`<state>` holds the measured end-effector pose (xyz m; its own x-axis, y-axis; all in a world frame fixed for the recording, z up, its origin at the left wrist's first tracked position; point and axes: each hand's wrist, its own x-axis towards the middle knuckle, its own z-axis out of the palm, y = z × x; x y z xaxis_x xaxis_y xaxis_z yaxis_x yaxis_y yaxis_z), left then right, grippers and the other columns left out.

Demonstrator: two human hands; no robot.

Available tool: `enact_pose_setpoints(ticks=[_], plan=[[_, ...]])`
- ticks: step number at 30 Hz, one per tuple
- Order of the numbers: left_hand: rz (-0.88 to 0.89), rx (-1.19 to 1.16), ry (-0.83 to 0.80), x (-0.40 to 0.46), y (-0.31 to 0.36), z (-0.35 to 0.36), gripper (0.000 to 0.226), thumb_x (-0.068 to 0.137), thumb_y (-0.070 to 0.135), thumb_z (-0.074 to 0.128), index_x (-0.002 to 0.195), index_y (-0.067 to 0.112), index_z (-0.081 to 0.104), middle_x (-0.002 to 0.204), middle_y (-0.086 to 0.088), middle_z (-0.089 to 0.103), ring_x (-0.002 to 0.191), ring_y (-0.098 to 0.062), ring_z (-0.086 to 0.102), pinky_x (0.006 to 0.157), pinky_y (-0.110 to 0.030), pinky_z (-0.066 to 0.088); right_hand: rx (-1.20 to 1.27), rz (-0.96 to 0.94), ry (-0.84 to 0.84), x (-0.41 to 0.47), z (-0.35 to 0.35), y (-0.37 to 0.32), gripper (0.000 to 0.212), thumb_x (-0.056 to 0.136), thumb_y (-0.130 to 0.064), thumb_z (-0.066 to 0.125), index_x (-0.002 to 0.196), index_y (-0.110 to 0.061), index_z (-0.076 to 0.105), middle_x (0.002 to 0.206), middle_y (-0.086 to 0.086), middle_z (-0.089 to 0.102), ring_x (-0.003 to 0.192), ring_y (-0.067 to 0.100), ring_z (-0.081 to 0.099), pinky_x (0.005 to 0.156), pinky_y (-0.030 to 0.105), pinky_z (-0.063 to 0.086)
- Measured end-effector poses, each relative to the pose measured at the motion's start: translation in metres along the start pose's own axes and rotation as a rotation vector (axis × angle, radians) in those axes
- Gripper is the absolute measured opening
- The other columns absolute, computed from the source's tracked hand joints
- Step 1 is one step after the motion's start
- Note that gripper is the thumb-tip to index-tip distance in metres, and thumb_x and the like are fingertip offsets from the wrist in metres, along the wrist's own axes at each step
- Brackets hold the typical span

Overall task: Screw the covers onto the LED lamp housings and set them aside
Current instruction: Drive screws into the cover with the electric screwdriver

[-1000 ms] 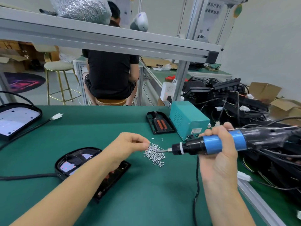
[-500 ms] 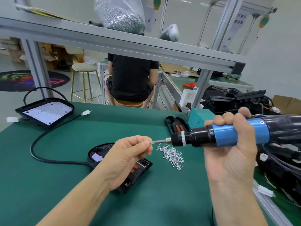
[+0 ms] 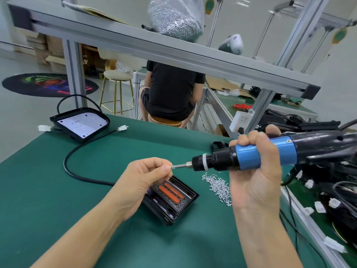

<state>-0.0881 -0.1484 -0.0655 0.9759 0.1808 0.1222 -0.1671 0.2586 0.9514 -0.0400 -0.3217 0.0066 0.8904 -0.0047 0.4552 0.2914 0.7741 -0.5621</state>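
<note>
Your right hand point(image 3: 255, 171) grips the blue electric screwdriver point(image 3: 249, 157) level, bit pointing to nine o'clock. Your left hand point(image 3: 143, 178) pinches a screw point(image 3: 171, 167) against the bit tip. The lamp housing point(image 3: 173, 198) lies on the green mat point(image 3: 38, 190) beneath your left hand, loose screws point(image 3: 218, 185) at its three o'clock.

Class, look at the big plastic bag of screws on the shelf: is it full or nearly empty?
Fairly full. The clear bag on the shelf bulges with a dense grey mass of screws across its visible lower part.
</note>
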Motion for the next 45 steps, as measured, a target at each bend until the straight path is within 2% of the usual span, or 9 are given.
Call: enact_pose_setpoints(ticks=[6,9,12,15,20,23,29,36,45], plan=[[0.097,0.658,0.2,-0.001,-0.002,-0.063,0.021,0.087,0.01,0.065,0.071,0.025,0.068,0.068,0.012,0.066,0.056,0.003,0.051,0.061,-0.008,0.039,-0.104,0.102,0.001,-0.006,0.009,0.053,0.032,0.081,-0.003,0.06,0.103,-0.024,0.051,0.067,-0.005,0.055,0.065,0.012,0.054,0.074,0.027,0.046],[0.109,0.861,0.221,-0.005,-0.013,-0.079,0.017,0.088,0.019,0.064,0.075,0.03,0.065,0.065,0.014,0.061,0.048,-0.004,0.041,0.051,-0.014,0.036,-0.182,0.151,0.018,-0.009,0.008,0.073,0.036,0.076,-0.006,0.063,0.104,-0.023,0.05,0.067,-0.004,0.055,0.069,0.015,0.052,0.073,0.027,0.044],[0.101,0.96,0.145,-0.006,-0.025,-0.084,0.011,0.092,0.027,0.057,0.083,0.031,0.06,0.071,-0.007,0.064,0.053,-0.014,0.041,0.06,-0.031,0.043,-0.225,0.194,0.015,-0.011,0.006,0.089,0.037,0.075,-0.008,0.065,0.105,-0.023,0.051,0.068,-0.003,0.055,0.069,0.015,0.052,0.067,0.023,0.047],[0.102,0.984,0.097,-0.007,-0.03,-0.087,0.01,0.095,0.03,0.052,0.087,0.031,0.059,0.065,-0.01,0.058,0.058,-0.017,0.047,0.06,-0.027,0.041,-0.26,0.188,-0.002,-0.012,0.006,0.099,0.037,0.075,-0.007,0.064,0.105,-0.024,0.051,0.067,-0.004,0.056,0.07,0.016,0.052,0.069,0.025,0.046],[0.125,1.012,0.035,-0.01,-0.031,-0.094,0.009,0.094,0.021,0.054,0.087,0.023,0.059,0.068,0.008,0.06,0.064,-0.012,0.051,0.067,-0.027,0.044,-0.286,0.179,-0.033,-0.01,0.007,0.109,0.033,0.076,-0.005,0.063,0.1,-0.024,0.05,0.068,-0.004,0.055,0.069,0.016,0.052,0.077,0.032,0.041],[0.134,1.013,0.021,-0.01,-0.03,-0.095,0.008,0.094,0.019,0.056,0.088,0.018,0.06,0.075,0.004,0.064,0.071,-0.017,0.055,0.072,-0.03,0.046,-0.292,0.181,-0.062,-0.01,0.008,0.112,0.032,0.077,-0.005,0.063,0.1,-0.023,0.05,0.067,-0.004,0.056,0.068,0.016,0.053,0.077,0.032,0.042],[0.173,1.024,0.05,-0.008,-0.031,-0.092,0.009,0.093,0.019,0.056,0.085,0.021,0.059,0.067,0.009,0.06,0.062,-0.009,0.047,0.061,-0.017,0.038,-0.308,0.213,-0.094,-0.012,0.008,0.113,0.031,0.076,-0.006,0.064,0.099,-0.024,0.052,0.07,-0.002,0.055,0.068,0.017,0.053,0.073,0.029,0.045],[0.191,1.025,0.053,-0.009,-0.032,-0.093,0.01,0.093,0.018,0.057,0.084,0.021,0.06,0.066,0.009,0.059,0.063,-0.009,0.047,0.059,-0.014,0.036,-0.342,0.207,-0.085,-0.015,0.007,0.117,0.031,0.076,-0.006,0.064,0.099,-0.023,0.052,0.07,0.0,0.055,0.068,0.016,0.054,0.071,0.027,0.045],[0.167,1.025,0.057,-0.009,-0.033,-0.093,0.013,0.092,0.019,0.058,0.081,0.026,0.058,0.065,0.01,0.059,0.061,-0.01,0.047,0.06,-0.018,0.038,-0.341,0.248,-0.173,-0.016,0.012,0.115,0.033,0.075,-0.003,0.065,0.069,-0.035,0.061,0.071,-0.001,0.053,0.068,0.015,0.053,0.067,0.021,0.048]])
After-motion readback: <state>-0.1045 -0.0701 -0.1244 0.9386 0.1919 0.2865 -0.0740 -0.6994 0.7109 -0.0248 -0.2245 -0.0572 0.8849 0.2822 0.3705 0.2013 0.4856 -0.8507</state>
